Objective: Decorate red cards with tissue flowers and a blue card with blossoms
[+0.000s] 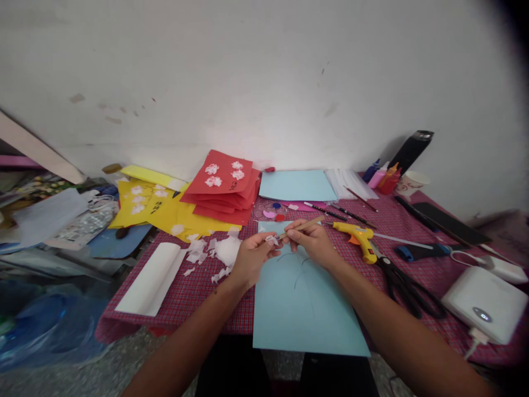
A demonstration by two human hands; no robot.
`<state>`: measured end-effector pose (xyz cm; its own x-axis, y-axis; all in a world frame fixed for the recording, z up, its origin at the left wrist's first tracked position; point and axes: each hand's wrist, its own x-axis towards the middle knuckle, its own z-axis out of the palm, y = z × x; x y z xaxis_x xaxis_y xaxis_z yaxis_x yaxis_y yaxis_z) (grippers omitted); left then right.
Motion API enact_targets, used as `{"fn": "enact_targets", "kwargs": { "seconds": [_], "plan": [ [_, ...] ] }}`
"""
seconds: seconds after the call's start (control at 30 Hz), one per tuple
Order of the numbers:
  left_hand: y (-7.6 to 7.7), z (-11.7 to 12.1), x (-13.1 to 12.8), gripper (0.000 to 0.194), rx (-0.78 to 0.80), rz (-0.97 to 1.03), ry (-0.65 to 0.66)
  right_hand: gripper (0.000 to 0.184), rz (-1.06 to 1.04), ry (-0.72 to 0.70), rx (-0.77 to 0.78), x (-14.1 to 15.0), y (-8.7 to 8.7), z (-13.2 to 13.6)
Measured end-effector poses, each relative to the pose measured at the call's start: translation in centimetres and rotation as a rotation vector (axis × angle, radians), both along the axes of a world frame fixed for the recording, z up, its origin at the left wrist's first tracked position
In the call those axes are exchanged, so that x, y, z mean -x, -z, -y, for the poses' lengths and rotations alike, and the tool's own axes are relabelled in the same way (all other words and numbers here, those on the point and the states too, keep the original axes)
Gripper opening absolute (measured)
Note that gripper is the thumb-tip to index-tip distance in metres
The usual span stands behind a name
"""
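Through the head camera I have the left hand (pixel 255 257) with its fingertips closed in a pinch on a small white paper scrap (pixel 271 239). The right hand (pixel 311 241) grips a slim tan stick (pixel 312 223) between thumb and fingers, its lower end right by the scrap; whether they touch I cannot tell. Both are held above the light blue sheet (pixel 308 314), near its far edge. To work this well, I would pinch the paper lightly by its rim, brace the two hands close together, and turn the stick in small moves so the thin paper does not tear.

Just left of the left hand lie more torn white pieces (pixel 196 251). To the right sits a yellow glue gun (pixel 359 236), a pale rod running out of its back.

Farther off, by the wall, I see a group of small coloured squeeze bottles (pixel 387 179); how full they are I cannot tell. Beside them a paper cup (pixel 414 181) hides its inside from me, as does the black flask (pixel 414 153) behind.
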<state>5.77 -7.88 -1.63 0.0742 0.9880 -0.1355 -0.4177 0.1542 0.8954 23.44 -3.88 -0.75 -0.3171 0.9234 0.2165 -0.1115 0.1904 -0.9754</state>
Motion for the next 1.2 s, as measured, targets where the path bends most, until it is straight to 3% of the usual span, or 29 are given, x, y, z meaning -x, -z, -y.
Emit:
{"fn": "enact_targets", "kwargs": {
  "seconds": [0.37, 0.6, 0.7, 0.83, 0.9, 1.1, 1.2],
  "plan": [
    [0.1, 0.3, -0.2, 0.033, -0.065, -0.085, 0.087, 0.031, 0.051, 0.072, -0.047, 0.1, 0.0, 0.0],
    [-0.7, 0.6, -0.1, 0.034, 0.022, -0.02, 0.133, 0.02, -0.118, -0.098, 0.014, -1.0, 0.0, -0.2],
    [-0.7, 0.6, 0.0, 0.035, 0.025, -0.023, 0.158, 0.018, -0.061, -0.079, 0.014, -1.0, -0.5, -0.2],
    [-0.4, 0.6, -0.1, 0.035, -0.019, -0.073, 0.164, 0.029, 0.024, -0.003, -0.033, -0.5, -0.9, 0.0],
    [-0.4, 0.6, -0.2, 0.036, -0.037, -0.101, 0.179, 0.024, 0.007, 0.001, -0.004, -0.5, -0.9, 0.1],
    [-0.3, 0.5, -0.2, 0.036, -0.047, -0.087, 0.215, 0.022, -0.113, -0.153, 0.07, -0.9, -0.3, 0.0],
    [-0.2, 0.5, -0.1, 0.037, -0.058, -0.089, 0.229, 0.02, -0.092, -0.141, 0.052, -0.8, -0.4, -0.1]
  ]
}}
